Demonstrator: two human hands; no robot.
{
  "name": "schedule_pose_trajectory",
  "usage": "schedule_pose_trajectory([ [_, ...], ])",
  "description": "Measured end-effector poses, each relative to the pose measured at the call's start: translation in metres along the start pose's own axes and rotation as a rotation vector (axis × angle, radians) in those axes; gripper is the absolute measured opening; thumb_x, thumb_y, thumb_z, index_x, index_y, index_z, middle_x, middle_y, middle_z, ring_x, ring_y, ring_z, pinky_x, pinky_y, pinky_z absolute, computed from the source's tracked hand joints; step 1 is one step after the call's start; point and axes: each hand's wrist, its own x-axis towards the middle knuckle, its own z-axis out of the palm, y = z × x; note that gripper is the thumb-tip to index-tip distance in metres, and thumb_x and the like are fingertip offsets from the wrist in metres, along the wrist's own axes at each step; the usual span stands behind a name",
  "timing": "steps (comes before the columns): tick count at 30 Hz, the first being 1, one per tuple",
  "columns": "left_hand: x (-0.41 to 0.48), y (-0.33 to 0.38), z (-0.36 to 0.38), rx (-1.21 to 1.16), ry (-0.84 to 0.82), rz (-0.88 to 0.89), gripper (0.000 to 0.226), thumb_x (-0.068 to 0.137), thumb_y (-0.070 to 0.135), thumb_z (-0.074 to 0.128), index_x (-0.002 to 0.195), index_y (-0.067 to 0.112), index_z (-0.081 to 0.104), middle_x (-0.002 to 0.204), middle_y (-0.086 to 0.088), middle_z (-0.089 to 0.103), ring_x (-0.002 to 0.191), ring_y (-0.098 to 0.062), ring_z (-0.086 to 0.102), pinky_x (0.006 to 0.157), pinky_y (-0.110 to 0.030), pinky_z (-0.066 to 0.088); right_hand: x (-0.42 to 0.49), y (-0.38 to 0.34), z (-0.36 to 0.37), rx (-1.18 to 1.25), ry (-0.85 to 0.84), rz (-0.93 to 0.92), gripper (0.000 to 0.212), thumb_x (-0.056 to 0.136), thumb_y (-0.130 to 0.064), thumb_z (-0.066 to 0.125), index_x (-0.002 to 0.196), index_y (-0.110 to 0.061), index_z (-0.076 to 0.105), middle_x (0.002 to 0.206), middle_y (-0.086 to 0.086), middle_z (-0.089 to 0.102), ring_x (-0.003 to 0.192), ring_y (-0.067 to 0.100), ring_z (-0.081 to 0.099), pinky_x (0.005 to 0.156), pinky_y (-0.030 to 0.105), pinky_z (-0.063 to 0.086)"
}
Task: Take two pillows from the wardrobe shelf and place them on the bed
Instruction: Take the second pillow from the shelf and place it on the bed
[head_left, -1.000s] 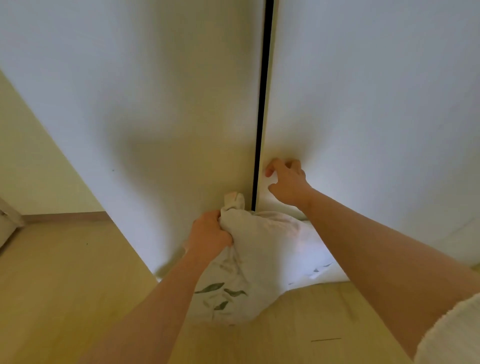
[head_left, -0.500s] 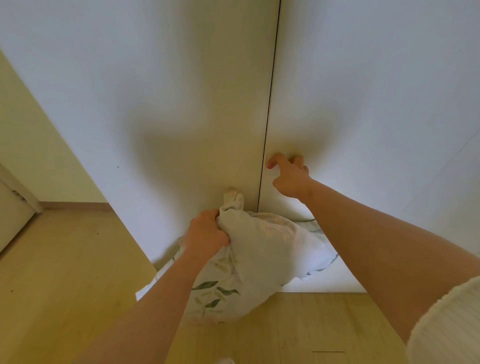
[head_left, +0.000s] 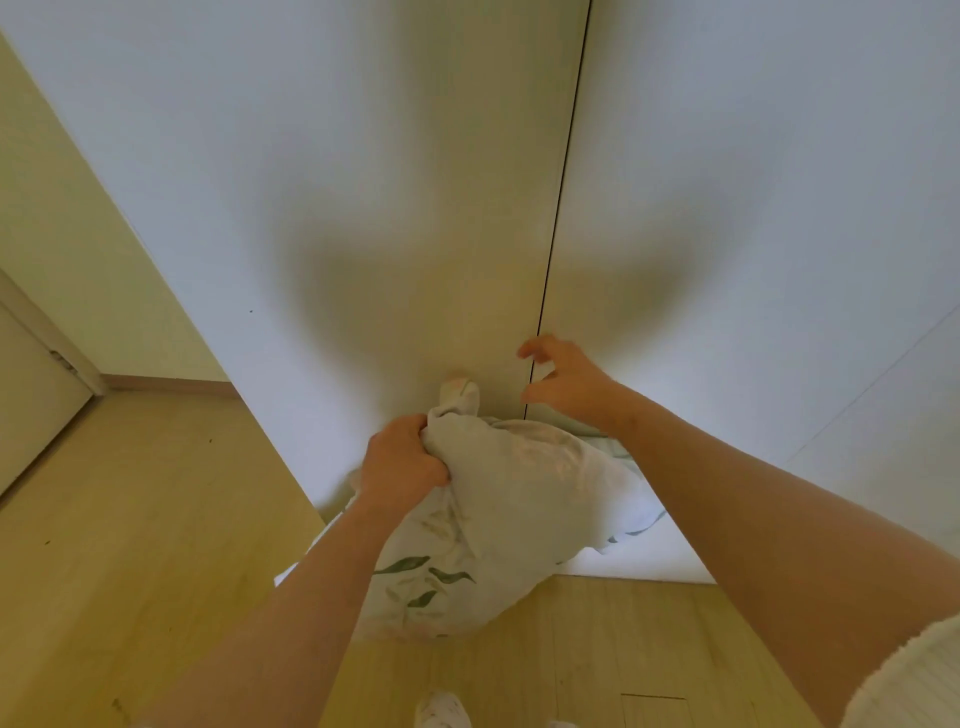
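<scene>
So the left hand (head_left: 402, 462) has its fingers (head_left: 415, 427) bunched tight into the top of a pillow (head_left: 498, 514) — white case with a green leaf print low on the side. The pillow hangs in front of the wardrobe doors (head_left: 363, 208), above the wooden floor (head_left: 130, 519), with one twisted corner poking up just past the knuckles. The right hand (head_left: 566, 382) is just beside the thin dark seam (head_left: 563, 171) where the two white doors meet, fingers spread and loosely curled, gripping nothing — it's a bit blurred, and I can't tell whether the fingertips touch the door. The right forearm crosses over the pillow's upper right side. The doors look shut. Off to the left there's a pale wall (head_left: 62, 223) and the edge of another door (head_left: 31, 384). A slipper (head_left: 441, 712) peeks in at the bottom edge.
</scene>
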Motion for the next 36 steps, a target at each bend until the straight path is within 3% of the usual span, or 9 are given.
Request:
schedule_pose_trajectory([
  [5, -0.008, -0.007, 0.001, -0.118, -0.058, -0.087, 0.048, 0.046, 0.014, 0.071, 0.093, 0.012, 0.065, 0.079, -0.005, 0.062, 0.076, -0.023, 0.056, 0.062, -0.026, 0.047, -0.020, 0.022, 0.030, -0.213, -0.475, 0.047, 0.096, 0.074, -0.028, 0.076, 0.148, -0.024, 0.013, 0.153, -0.001, 0.024, 0.139, 0.021, 0.028, 0.111, 0.037, 0.031],
  [13, -0.034, -0.021, -0.007, -0.400, -0.172, -0.181, 0.046, 0.036, 0.004, 0.066, 0.078, 0.023, 0.063, 0.076, 0.000, 0.066, 0.073, -0.021, 0.062, 0.066, -0.031, 0.054, -0.043, 0.058, 0.069, -0.644, -0.308, 0.023, 0.113, 0.059, -0.056, 0.075, 0.145, -0.040, 0.004, 0.155, -0.005, 0.016, 0.145, 0.028, 0.010, 0.113, 0.059, 0.006],
  [18, -0.054, -0.050, -0.017, -0.693, -0.081, -0.305, 0.048, 0.036, -0.007, 0.065, 0.078, 0.016, 0.065, 0.078, -0.006, 0.067, 0.075, -0.025, 0.064, 0.059, -0.029, 0.051, -0.047, 0.054, 0.084, -0.721, -0.298, -0.118, 0.073, 0.071, -0.050, 0.069, 0.133, -0.030, 0.037, 0.133, -0.006, 0.052, 0.125, 0.021, 0.047, 0.112, 0.055, 0.016],
  [22, -0.078, -0.080, -0.029, -0.700, -0.009, -0.342, 0.051, 0.043, -0.009, 0.069, 0.087, 0.016, 0.067, 0.087, -0.008, 0.068, 0.086, -0.028, 0.064, 0.068, -0.030, 0.052, -0.050, 0.040, 0.111, -0.605, -0.382, -0.213, 0.041, 0.082, -0.036, 0.064, 0.116, -0.018, 0.052, 0.116, 0.003, 0.062, 0.106, 0.025, 0.058, 0.084, 0.032, 0.042],
  [27, -0.115, -0.113, -0.063, 0.057, -0.124, -0.257, 0.063, 0.061, 0.014, 0.079, 0.120, 0.018, 0.055, 0.115, -0.002, 0.058, 0.105, -0.022, 0.053, 0.079, -0.027, 0.046, -0.049, 0.021, 0.159, -0.598, -0.573, -0.358, 0.034, 0.089, -0.035, 0.055, 0.113, -0.012, 0.053, 0.116, 0.005, 0.063, 0.106, 0.025, 0.058, 0.074, 0.025, 0.036],
  [30, -0.143, -0.132, -0.065, 0.591, 0.113, -0.043, 0.093, 0.057, 0.043, 0.081, 0.136, 0.024, 0.035, 0.136, -0.003, 0.043, 0.128, -0.028, 0.040, 0.102, -0.041, 0.035, -0.049, 0.000, 0.199, -0.639, -0.631, -0.479, 0.034, 0.088, -0.029, 0.056, 0.115, -0.008, 0.052, 0.118, 0.011, 0.062, 0.108, 0.029, 0.058, 0.078, 0.029, 0.040],
  [32, -0.151, -0.147, -0.058, 0.819, 0.049, -0.014, 0.111, 0.051, 0.058, 0.078, 0.141, 0.019, 0.026, 0.149, -0.010, 0.033, 0.138, -0.033, 0.031, 0.110, -0.053, 0.027, -0.053, -0.020, 0.229, -0.689, -0.654, -0.582, 0.031, 0.087, -0.027, 0.056, 0.111, -0.008, 0.054, 0.112, 0.012, 0.065, 0.103, 0.031, 0.061, 0.073, 0.030, 0.040],
  [34, -0.151, -0.168, -0.054, 0.867, -0.092, -0.155, 0.102, 0.069, 0.057, 0.066, 0.147, 0.014, 0.017, 0.156, -0.007, 0.018, 0.146, -0.026, 0.012, 0.118, -0.052, 0.004, -0.056, -0.042, 0.257, -0.756, -0.680, -0.692, 0.033, 0.088, -0.028, 0.055, 0.114, -0.008, 0.053, 0.114, 0.011, 0.064, 0.105, 0.030, 0.061, 0.073, 0.031, 0.042],
  [36, -0.149, -0.189, -0.061, 0.762, -0.030, -0.277, 0.073, 0.079, 0.047, 0.058, 0.140, 0.016, 0.033, 0.146, -0.002, 0.040, 0.140, -0.022, 0.028, 0.116, -0.039, -0.003, -0.053, -0.063, 0.279, -0.816, -0.708, -0.769, 0.036, 0.090, -0.027, 0.052, 0.123, -0.010, 0.049, 0.125, 0.009, 0.059, 0.114, 0.029, 0.057, 0.083, 0.033, 0.044],
])
